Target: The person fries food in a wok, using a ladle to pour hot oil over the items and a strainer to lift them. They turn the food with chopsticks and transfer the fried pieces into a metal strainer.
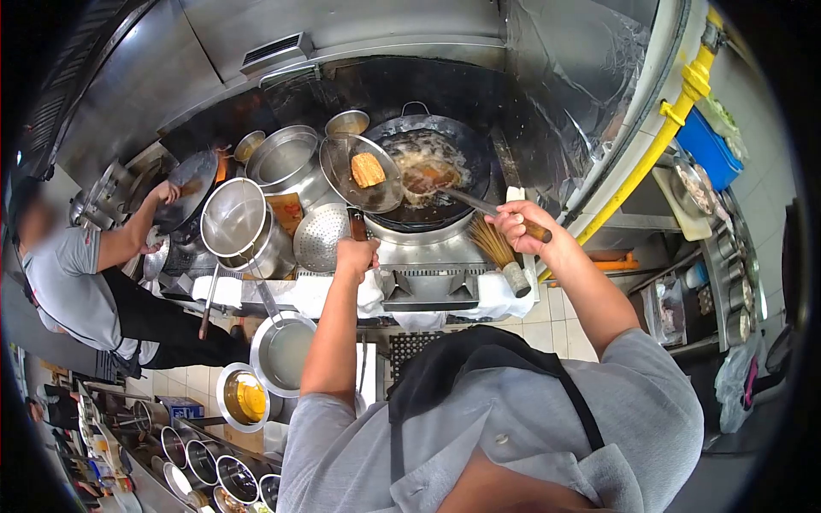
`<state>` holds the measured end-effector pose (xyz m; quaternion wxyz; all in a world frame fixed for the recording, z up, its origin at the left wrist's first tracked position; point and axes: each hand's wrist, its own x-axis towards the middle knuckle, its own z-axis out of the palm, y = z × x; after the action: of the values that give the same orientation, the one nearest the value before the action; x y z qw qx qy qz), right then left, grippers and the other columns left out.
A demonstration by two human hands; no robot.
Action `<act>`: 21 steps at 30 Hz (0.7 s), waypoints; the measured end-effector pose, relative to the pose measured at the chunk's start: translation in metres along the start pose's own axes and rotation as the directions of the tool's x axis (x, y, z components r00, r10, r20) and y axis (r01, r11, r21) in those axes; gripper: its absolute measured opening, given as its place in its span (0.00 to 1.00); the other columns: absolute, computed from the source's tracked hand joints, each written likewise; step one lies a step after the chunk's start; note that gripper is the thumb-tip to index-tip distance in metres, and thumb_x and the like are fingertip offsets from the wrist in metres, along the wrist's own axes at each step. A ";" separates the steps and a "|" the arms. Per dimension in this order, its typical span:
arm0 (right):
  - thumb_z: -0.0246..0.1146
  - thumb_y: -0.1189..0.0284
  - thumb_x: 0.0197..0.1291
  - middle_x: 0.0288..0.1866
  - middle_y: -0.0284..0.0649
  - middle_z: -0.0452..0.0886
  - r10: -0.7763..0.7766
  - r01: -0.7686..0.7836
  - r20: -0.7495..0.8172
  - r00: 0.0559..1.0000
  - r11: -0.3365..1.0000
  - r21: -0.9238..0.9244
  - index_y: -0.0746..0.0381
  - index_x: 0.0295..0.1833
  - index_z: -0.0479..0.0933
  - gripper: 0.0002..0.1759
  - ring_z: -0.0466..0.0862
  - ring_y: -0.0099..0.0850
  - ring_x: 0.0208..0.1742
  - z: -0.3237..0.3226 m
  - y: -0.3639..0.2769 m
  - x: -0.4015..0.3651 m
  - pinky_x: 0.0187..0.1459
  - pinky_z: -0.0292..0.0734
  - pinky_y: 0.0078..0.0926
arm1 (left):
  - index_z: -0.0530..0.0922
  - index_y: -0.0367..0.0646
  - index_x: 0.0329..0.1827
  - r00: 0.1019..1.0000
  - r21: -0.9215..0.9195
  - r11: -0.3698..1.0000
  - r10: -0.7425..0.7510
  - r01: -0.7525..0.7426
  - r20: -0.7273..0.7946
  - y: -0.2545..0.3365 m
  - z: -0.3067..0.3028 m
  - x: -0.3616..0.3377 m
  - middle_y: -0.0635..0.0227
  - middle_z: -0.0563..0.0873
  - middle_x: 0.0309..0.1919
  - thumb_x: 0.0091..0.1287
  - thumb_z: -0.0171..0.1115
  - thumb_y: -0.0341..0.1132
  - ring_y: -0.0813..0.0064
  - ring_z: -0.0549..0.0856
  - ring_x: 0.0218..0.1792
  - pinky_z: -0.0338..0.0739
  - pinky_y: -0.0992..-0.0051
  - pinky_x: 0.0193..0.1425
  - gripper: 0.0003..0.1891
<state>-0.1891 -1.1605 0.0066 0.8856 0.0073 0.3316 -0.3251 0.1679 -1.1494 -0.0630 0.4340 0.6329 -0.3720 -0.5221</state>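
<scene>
My left hand is closed around the wooden handle of a wide round skimmer. A golden-brown fried block of food lies in that skimmer, which is held over the left side of a large black wok. Bubbling oil fills the wok. My right hand grips a ladle by its wooden-ended handle; its head is down in the oil, mostly hidden by foam. A bamboo wok brush rests just below my right hand. Beside my left hand sits a perforated skimmer.
At left a co-worker handles another wok. Left of my skimmer stand a metal pot and a mesh strainer. Nearer are a pot of cloudy liquid and a bowl of yellow liquid. A yellow pipe runs along the right.
</scene>
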 end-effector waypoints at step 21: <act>0.59 0.78 0.59 0.18 0.35 0.71 -0.555 0.264 0.013 0.831 0.375 -0.888 0.66 0.27 0.70 0.08 0.70 0.22 0.14 0.092 -0.004 0.019 0.12 0.64 0.22 | 0.73 0.39 0.24 0.994 0.066 0.997 -0.054 0.048 0.095 0.003 0.040 0.006 0.69 0.75 0.14 0.58 0.64 0.26 0.76 0.73 0.12 0.67 0.76 0.15 0.08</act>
<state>-0.1271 -1.1959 0.0683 0.5967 -0.4721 0.5639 -0.3211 0.1295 -1.1628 -0.0652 0.3816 0.6298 -0.3927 -0.5509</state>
